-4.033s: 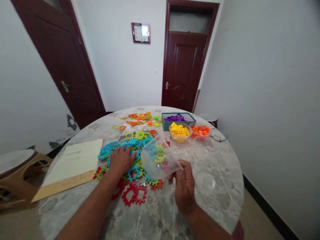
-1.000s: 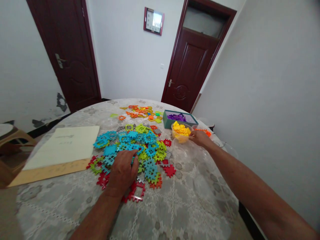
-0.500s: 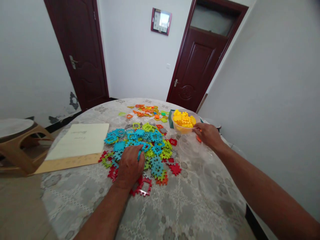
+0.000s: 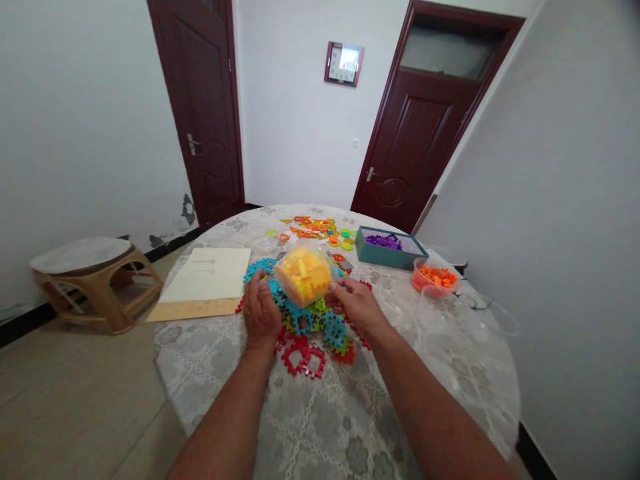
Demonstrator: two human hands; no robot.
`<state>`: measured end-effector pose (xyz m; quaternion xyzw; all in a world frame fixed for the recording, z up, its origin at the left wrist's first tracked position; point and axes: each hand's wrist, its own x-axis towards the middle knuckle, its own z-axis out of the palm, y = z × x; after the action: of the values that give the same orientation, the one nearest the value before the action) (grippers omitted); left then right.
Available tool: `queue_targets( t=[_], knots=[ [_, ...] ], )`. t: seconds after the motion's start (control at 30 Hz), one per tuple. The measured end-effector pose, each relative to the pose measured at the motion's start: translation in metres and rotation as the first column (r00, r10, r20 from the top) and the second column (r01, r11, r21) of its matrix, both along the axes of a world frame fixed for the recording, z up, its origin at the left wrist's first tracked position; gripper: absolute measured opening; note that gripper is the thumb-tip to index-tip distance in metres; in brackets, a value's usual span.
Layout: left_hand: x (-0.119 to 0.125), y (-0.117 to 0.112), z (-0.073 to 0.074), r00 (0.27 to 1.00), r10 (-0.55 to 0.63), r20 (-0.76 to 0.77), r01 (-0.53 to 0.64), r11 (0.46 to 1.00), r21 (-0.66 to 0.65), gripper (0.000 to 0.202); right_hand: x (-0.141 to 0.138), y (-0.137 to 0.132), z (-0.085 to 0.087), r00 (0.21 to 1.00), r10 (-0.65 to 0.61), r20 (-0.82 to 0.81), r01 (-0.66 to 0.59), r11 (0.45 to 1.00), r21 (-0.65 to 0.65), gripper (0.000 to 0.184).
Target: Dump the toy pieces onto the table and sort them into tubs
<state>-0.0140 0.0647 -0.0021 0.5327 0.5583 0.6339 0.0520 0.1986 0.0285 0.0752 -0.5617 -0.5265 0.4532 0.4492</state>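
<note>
My right hand [image 4: 353, 304] grips a clear plastic bowl of yellow pieces [image 4: 303, 275] and holds it tilted above a pile of flat interlocking pieces [image 4: 313, 327] in blue, green and red. My left hand [image 4: 261, 309] rests on the left side of that pile with its fingers curled over blue pieces, close beside the bowl. Both hands are over the near middle of the round table [image 4: 320, 413], which has a patterned cloth on it.
A cream board [image 4: 206, 283] lies at the table's left edge. Farther back are scattered orange and green pieces [image 4: 315, 230], a teal box of purple pieces [image 4: 390, 245], a bowl of orange pieces [image 4: 435, 276] and empty clear bowls [image 4: 493, 319]. A wooden stool [image 4: 93, 283] stands on the left.
My right hand has carried the yellow bowl from the far right of the table to above the pile in front of me. The left hand stays on the pile. The view has swung left.
</note>
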Motion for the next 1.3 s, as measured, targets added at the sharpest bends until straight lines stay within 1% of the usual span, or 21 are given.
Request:
queue_targets(
  t=[0.07,0.13,0.27,0.33,0.43,0.53,0.67,0.73,0.8,0.87,0.93,0.97,1.0,1.03,1.07,1.1,1.13,1.17,1.2,1.23,1.3],
  knots=[
    [0.0,0.0,-0.001,1.0,-0.012,0.021,0.012,1.0,-0.001,0.052,-0.014,0.002,-0.013,0.967,-0.01,-0.253,-0.025,0.99,-0.136,0.026],
    [0.0,0.0,-0.001,0.998,-0.031,0.06,0.031,0.999,-0.005,0.054,-0.023,0.002,-0.023,0.914,-0.035,-0.404,-0.06,0.974,-0.22,0.027],
    [0.004,0.001,-0.002,0.992,-0.042,0.121,0.048,0.998,-0.041,0.058,-0.028,0.003,-0.038,0.819,-0.103,-0.565,-0.094,0.946,-0.309,0.019],
    [0.006,0.002,-0.004,0.995,-0.062,0.077,0.065,0.997,-0.04,0.06,-0.025,0.005,-0.043,0.757,-0.152,-0.635,-0.102,0.933,-0.345,0.019],
    [0.009,0.003,-0.009,0.994,-0.104,-0.04,0.104,0.995,0.001,0.057,-0.018,0.009,-0.045,0.655,-0.22,-0.723,-0.139,0.905,-0.402,0.025],
    [0.01,0.005,-0.016,0.98,-0.11,-0.166,0.115,0.993,0.021,0.053,-0.01,0.012,-0.043,0.564,-0.236,-0.791,-0.181,0.9,-0.397,0.029],
    [0.011,0.007,-0.022,0.938,-0.121,-0.325,0.13,0.991,0.007,0.049,-0.001,0.011,-0.033,0.494,-0.219,-0.841,-0.183,0.92,-0.347,0.029],
    [0.011,0.006,-0.019,0.927,-0.114,-0.358,0.128,0.992,0.015,0.046,0.004,0.009,-0.025,0.48,-0.203,-0.854,-0.188,0.926,-0.326,0.029],
    [0.011,0.002,-0.013,0.923,-0.097,-0.372,0.12,0.992,0.037,0.044,0.011,0.006,-0.013,0.484,-0.176,-0.857,-0.176,0.94,-0.293,0.03],
    [0.012,-0.004,-0.005,0.91,-0.105,-0.402,0.136,0.989,0.051,0.044,0.022,0.003,0.003,0.529,-0.146,-0.836,-0.112,0.964,-0.239,0.029],
    [0.015,-0.011,0.003,0.873,-0.152,-0.464,0.198,0.979,0.051,0.044,0.042,0.002,0.022,0.625,-0.129,-0.77,0.017,0.988,-0.152,0.026],
    [0.017,-0.014,0.006,0.844,-0.187,-0.503,0.241,0.97,0.044,0.044,0.055,0.004,0.032,0.69,-0.136,-0.711,0.101,0.991,-0.092,0.022],
    [0.02,-0.017,0.009,0.811,-0.222,-0.542,0.283,0.958,0.032,0.043,0.07,0.006,0.041,0.76,-0.163,-0.629,0.192,0.981,-0.022,0.02],
    [0.023,-0.02,0.01,0.776,-0.252,-0.578,0.318,0.948,0.013,0.043,0.086,0.008,0.049,0.827,-0.211,-0.521,0.281,0.958,0.058,0.02],
    [0.026,-0.021,0.011,0.742,-0.276,-0.61,0.341,0.94,-0.011,0.041,0.104,0.011,0.056,0.88,-0.277,-0.385,0.356,0.923,0.149,0.022],
    [0.029,-0.023,0.011,0.714,-0.291,-0.637,0.35,0.936,-0.035,0.039,0.122,0.015,0.062,0.908,-0.355,-0.222,0.404,0.882,0.242,0.026],
    [0.032,-0.023,0.01,0.693,-0.294,-0.658,0.347,0.936,-0.054,0.036,0.139,0.018,0.066,0.9,-0.435,-0.039,0.422,0.844,0.332,0.031],
    [0.034,-0.023,0.009,0.681,-0.288,-0.673,0.333,0.941,-0.066,0.033,0.156,0.021,0.068,0.852,-0.502,0.15,0.41,0.816,0.407,0.034],
    [0.035,-0.022,0.007,0.676,-0.276,-0.683,0.313,0.947,-0.073,0.031,0.17,0.024,0.068,0.771,-0.548,0.324,0.378,0.804,0.459,0.036],
    [0.036,-0.02,0.006,0.678,-0.26,-0.688,0.291,0.954,-0.073,0.03,0.183,0.027,0.066,0.677,-0.565,0.471,0.338,0.808,0.483,0.037],
    [0.035,-0.017,0.005,0.69,-0.22,-0.69,0.245,0.967,-0.063,0.031,0.202,0.033,0.059,0.508,-0.538,0.672,0.274,0.841,0.466,0.036]
  ],
)
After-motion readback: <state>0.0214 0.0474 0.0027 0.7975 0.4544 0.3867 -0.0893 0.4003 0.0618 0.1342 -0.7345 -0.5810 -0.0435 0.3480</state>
